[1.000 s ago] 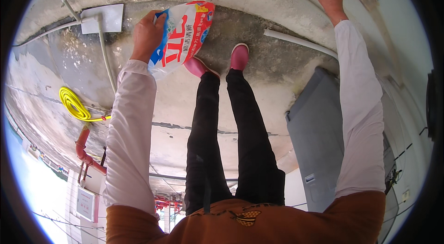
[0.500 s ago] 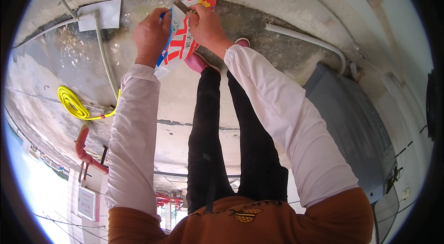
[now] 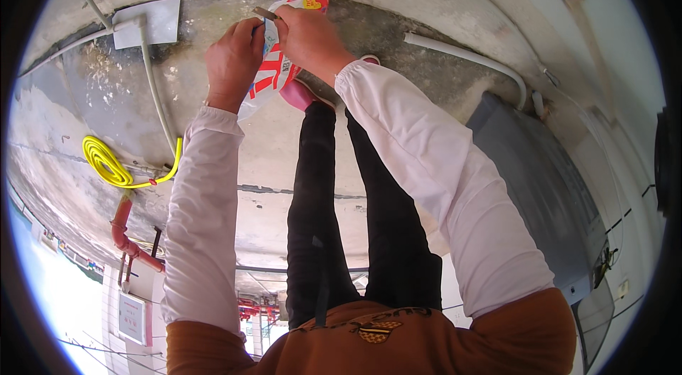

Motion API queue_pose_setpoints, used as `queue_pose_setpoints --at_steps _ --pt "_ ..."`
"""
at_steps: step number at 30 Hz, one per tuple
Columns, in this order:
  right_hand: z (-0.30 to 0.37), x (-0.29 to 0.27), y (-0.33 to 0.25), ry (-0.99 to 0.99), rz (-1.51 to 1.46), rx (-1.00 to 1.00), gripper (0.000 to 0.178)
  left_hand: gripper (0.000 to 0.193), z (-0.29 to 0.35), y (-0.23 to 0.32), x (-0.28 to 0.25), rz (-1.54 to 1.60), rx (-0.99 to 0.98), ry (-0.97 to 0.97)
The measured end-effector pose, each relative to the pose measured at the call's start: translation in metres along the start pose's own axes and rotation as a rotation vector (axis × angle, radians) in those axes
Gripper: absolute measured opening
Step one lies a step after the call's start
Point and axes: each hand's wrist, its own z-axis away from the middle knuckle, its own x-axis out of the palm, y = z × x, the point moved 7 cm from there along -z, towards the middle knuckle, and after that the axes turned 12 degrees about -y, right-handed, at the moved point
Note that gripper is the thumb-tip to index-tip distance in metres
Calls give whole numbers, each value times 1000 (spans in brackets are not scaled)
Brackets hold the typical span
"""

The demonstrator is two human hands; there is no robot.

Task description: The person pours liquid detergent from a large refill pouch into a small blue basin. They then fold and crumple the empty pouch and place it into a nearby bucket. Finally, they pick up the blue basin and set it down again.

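A printed plastic bag (image 3: pixel 268 77) in white, red and blue hangs in front of me, above my shoes. My left hand (image 3: pixel 233 62) is closed on the bag's left edge, fingers pinched near the top. My right hand (image 3: pixel 312 40) is closed round a small knife (image 3: pixel 266 13), whose flat dark blade points left across the bag's upper left edge, close to my left fingertips. The knife's handle is mostly hidden in my right fist. Behind that fist, part of the bag is out of sight, and its red and yellow far end shows above.
On the left lie a coiled yellow hose (image 3: pixel 105 162) and a white board (image 3: pixel 147 23) behind a thin pipe. A red pipe (image 3: pixel 122 229) stands lower left. To the right are a white pipe (image 3: pixel 462 55) and a large grey cover (image 3: pixel 533 183). My pink shoe (image 3: pixel 298 94) is just below the bag.
My right hand has moved left toward my left hand, taking the knife with it to the bag's left edge. It now covers more of the bag.
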Motion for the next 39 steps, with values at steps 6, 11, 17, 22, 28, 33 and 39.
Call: queue_pose_setpoints --at_steps 6,11,17,22,28,33,39 --pt "13 6 8 -76 -20 37 8 11 7 -5 1 6 -9 5" --pt "-3 15 21 2 -93 126 13 11 7 2 0 61 -2 32" --pt "26 18 21 126 -247 196 17 10 9 -8 -2 142 -87 50" --pt "21 14 15 165 -337 214 14 11 9 -5 -5 154 -71 69" --pt "26 10 7 136 -356 193 12 9 10 -2 -4 122 -89 38" --pt "16 18 1 62 -192 146 11 8 15 -1 -7 50 -24 99" --pt "25 23 3 103 -253 122 11 8 22 4 -5 23 -39 66"
